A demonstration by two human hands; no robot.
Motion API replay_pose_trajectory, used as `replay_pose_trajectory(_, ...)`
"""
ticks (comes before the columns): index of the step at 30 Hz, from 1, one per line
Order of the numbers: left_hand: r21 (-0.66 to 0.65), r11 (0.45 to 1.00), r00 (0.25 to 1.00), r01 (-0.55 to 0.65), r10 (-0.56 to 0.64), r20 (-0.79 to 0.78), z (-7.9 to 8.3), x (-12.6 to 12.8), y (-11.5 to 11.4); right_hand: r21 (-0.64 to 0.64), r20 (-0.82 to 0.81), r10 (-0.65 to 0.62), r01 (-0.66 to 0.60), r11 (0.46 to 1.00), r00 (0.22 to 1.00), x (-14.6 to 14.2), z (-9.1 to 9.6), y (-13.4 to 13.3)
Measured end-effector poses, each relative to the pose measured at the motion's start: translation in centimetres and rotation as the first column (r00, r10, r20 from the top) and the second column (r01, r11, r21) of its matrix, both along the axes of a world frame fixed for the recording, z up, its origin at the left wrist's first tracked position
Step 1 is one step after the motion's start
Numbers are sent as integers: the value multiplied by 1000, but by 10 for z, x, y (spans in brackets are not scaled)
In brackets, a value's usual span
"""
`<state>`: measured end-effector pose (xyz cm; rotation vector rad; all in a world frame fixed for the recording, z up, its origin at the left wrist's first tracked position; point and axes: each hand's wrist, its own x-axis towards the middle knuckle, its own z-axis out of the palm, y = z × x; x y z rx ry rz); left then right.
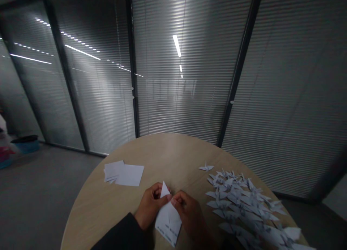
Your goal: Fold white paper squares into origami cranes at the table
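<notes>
A partly folded sheet of white paper (168,221), pointed at its far end and printed with dark lettering near its lower edge, is held just above the near part of the table. My left hand (151,203) pinches it from the left, thumb on top near the upper part. From the right, my right hand (187,210) closes thumb and fingers on the paper's edge, close to the left thumb. The fingers behind the paper are partly hidden. To the right lies a large cluster of folded paper cranes (241,203), with a single paper crane (206,167) apart from it.
A small stack of white paper sheets (129,174) lies on the left of the round wooden table (173,148). Glass partitions with blinds (184,109) stand behind the table. On the floor at far left is a blue bin (26,145).
</notes>
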<state>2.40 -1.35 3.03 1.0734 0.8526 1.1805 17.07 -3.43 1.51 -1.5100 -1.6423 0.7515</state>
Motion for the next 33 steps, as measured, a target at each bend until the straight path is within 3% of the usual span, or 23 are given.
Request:
replay_pose_trajectory(7, -6, 999, 999, -49, 49, -4, -5, -4, 6, -57, -180, 101, -113, 992, 978, 2, -13, 5)
replay_pose_trajectory(16, 13, 997, 996, -77, 77, 40, -10, -4, 7, -31, -95, 96, -100, 995, 991, 3, -10, 6)
replay_pose_trajectory(26, 37, 987, 987, -158, 157, 19, 3, 0, 1, -67, -49, 63, -67, 996, 997, 4, 2, 0)
replay_pose_trajectory(33, 31, 978, 975, -208, 205, 87, 8, -2, 0, -39, -118, 113, -118, 992, 987, 6, -3, 5)
